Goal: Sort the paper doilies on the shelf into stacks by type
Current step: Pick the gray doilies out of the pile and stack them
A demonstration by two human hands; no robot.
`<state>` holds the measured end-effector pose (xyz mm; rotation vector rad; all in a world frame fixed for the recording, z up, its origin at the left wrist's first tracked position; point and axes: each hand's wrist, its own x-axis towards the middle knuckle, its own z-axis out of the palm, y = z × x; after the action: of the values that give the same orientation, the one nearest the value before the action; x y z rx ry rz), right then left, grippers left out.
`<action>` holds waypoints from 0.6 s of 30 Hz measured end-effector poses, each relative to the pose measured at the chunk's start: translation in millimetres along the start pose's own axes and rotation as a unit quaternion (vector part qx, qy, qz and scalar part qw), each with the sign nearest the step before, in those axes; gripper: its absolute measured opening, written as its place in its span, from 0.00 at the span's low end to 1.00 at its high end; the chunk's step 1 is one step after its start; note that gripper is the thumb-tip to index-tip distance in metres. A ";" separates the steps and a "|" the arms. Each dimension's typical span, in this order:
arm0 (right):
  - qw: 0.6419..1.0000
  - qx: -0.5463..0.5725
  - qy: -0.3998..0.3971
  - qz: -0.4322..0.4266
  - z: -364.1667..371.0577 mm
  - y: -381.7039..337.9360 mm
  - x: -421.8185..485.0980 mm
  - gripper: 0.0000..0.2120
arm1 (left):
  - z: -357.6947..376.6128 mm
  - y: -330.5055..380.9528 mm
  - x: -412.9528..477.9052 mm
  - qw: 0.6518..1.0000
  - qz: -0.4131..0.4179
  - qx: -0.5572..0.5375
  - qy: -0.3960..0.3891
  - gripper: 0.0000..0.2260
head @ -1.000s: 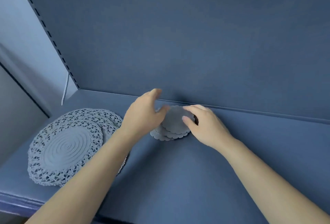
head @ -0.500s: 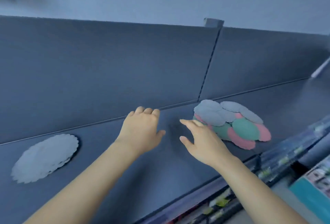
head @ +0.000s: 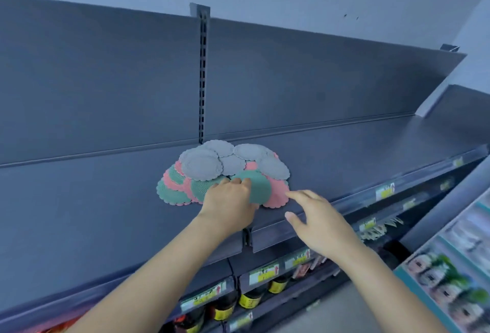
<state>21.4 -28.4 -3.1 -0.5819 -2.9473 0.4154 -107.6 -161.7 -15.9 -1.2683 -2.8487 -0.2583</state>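
Left hand (head: 230,203) on doilies (head: 202,166), shelf (head: 106,226) front

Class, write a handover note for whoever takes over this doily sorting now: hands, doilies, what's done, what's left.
Left hand: open, resting on a green doily at the front.
Right hand: open, holding nothing, beside the pink doily at the right edge; contact unclear.
Doilies: one overlapping pile on the shelf, grey doilies at the back, green and pink in front.
Done: no sorted stack in view.
Left: split this pile into stacks by type.
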 end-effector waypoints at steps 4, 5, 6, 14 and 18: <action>1.000 0.011 -0.006 -0.027 -0.6 26.5 46.6 0.20 | 5.0 5.8 55.1 0.999 -0.028 -0.020 0.000 0.15; 0.999 0.014 -0.010 -0.033 1.4 30.4 61.2 0.20 | 6.5 2.7 72.4 0.999 -0.036 -0.030 0.005 0.13; 0.999 0.019 -0.017 -0.037 4.5 34.2 75.9 0.20 | 7.9 -0.9 90.4 0.998 -0.043 -0.034 0.008 0.12; 0.993 0.040 -0.110 -0.009 6.0 45.0 175.3 0.35 | 14.7 -21.2 198.7 0.994 -0.095 -0.004 -0.054 0.20; 0.990 -0.058 -0.105 -0.075 -4.0 36.7 190.3 0.24 | 7.9 -17.1 218.2 0.993 -0.099 0.031 -0.049 0.27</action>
<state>-140.0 78.8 0.4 -0.3412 -3.2059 0.3095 -266.3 -10.9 -9.0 -1.0150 -3.0427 -0.1111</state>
